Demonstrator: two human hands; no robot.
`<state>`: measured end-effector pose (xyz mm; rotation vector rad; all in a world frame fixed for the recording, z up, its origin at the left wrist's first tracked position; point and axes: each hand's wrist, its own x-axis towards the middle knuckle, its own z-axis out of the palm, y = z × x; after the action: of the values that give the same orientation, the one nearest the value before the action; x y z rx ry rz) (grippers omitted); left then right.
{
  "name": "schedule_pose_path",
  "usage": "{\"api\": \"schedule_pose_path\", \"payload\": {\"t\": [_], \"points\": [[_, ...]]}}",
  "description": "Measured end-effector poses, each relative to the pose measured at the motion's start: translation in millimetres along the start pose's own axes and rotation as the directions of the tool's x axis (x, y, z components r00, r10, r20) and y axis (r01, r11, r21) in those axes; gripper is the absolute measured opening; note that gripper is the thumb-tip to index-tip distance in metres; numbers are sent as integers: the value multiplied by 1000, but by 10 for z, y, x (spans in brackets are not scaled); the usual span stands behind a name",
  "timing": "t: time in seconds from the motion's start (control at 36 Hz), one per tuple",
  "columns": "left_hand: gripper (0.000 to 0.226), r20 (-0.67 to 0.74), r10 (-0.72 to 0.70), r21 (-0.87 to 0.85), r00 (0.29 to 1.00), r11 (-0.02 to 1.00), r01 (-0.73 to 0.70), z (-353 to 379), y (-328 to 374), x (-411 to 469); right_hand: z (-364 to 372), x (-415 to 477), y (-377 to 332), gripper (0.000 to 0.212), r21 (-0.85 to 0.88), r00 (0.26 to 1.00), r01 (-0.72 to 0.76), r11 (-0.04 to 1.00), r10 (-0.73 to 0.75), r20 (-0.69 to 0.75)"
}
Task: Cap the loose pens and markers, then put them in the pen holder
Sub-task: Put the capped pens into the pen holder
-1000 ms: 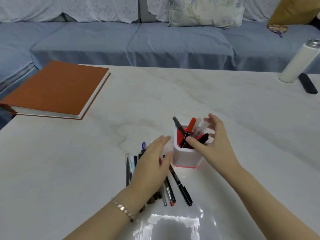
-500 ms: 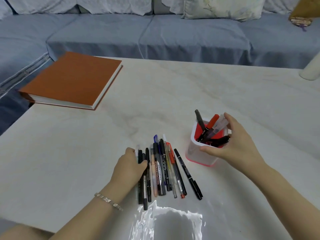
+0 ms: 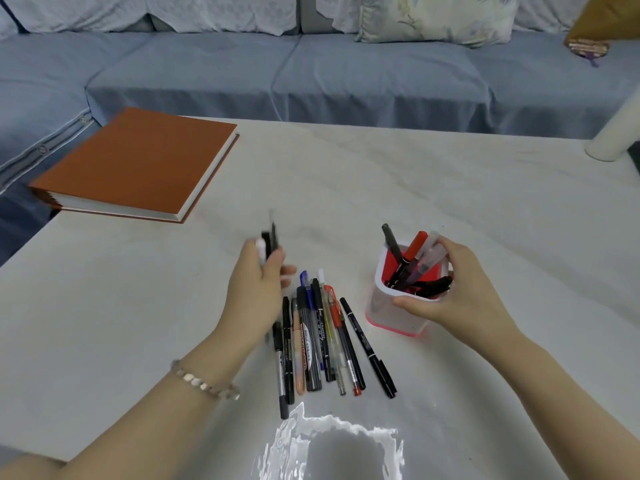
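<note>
Looking down from the head view, the left hand (image 3: 258, 289) has its fingers (image 3: 273, 263) clenched round a small bundle of pens (image 3: 269, 237). It holds them upright above the bench (image 3: 121, 323), just left of the row of loose pens (image 3: 322, 341). The bundle is blurred, so I cannot tell whether those pens are capped. The right hand (image 3: 464, 296) grasps the pen holder (image 3: 388, 306), with the thumb on its near wall and the fingers curled over the far rim by the markers (image 3: 412, 258) leaning inside. The chief worry is the bundle: several slim barrels in one grip can slide against each other, and one slipping out would drop onto the row and scatter it toward the near edge. An uncapped tip going in unnoticed could dry out or mark the hand. The holder looks fairly full, with markers leaning across its opening. A bundle pushed in all at once may jam there, or lever the holder over if the right hand loosens. The orange book (image 3: 138, 161) lies well apart and seems out of harm's way.
</note>
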<state>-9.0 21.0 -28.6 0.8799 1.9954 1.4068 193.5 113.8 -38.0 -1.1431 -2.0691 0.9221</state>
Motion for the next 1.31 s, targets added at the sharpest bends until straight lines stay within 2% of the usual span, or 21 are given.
{"api": "schedule_pose_path", "payload": {"t": [0.06,0.14,0.19,0.28,0.36,0.47,0.53,0.56,0.61,0.67,0.78,0.86,0.94,1.08,1.14,1.25,1.31], "points": [[19,-11,67,-213,998,975,-68,78,274,24,3,9,18,47,4,1000,16,1000,-16,-1],[18,1,194,-510,981,844,-166,235,568,44,9,-6,44,47,36,1000,18,999,-18,-8],[17,16,263,-598,965,776,-201,383,671,42,18,-20,78,47,43,1000,12,999,-12,-3],[18,51,333,-620,942,749,-232,634,697,5,37,-21,164,51,21,1000,-11,1000,11,12],[24,123,341,-554,932,803,-220,873,585,-41,51,-2,239,51,12,1000,-16,1000,16,22],[24,258,292,-352,921,916,-192,1003,336,-105,74,35,287,47,43,1000,11,999,-12,25],[28,302,303,-216,904,945,-244,973,215,-140,75,37,262,46,41,999,27,999,-28,31],[37,305,325,-183,895,943,-280,948,169,-156,69,33,245,44,68,999,38,997,-39,17],[70,278,393,-106,876,919,-379,877,122,-168,63,24,221,41,127,997,73,989,-71,-16],[88,252,487,-9,836,865,-501,822,117,-156,69,9,230,45,134,996,90,987,-88,-20],[80,268,584,98,766,774,-625,797,132,-89,77,16,244,45,135,998,63,989,-63,-7],[81,291,605,145,741,738,-659,819,113,-84,70,13,208,41,146,997,79,986,-77,-15],[79,253,666,176,701,681,-711,822,92,-75,73,-5,206,42,151,997,74,986,-71,-22],[38,190,648,227,738,702,-675,809,-24,-41,73,-22,207,51,151,1000,25,988,-23,-12],[42,189,606,220,773,741,-634,799,-51,-59,73,-18,210,53,142,1000,23,990,-23,-2],[80,194,517,196,834,812,-550,829,7,-87,74,-14,224,62,123,1000,-1,992,0,11],[79,173,503,216,847,819,-531,850,46,-72,77,-14,235,69,131,1000,-2,991,0,20]]}}
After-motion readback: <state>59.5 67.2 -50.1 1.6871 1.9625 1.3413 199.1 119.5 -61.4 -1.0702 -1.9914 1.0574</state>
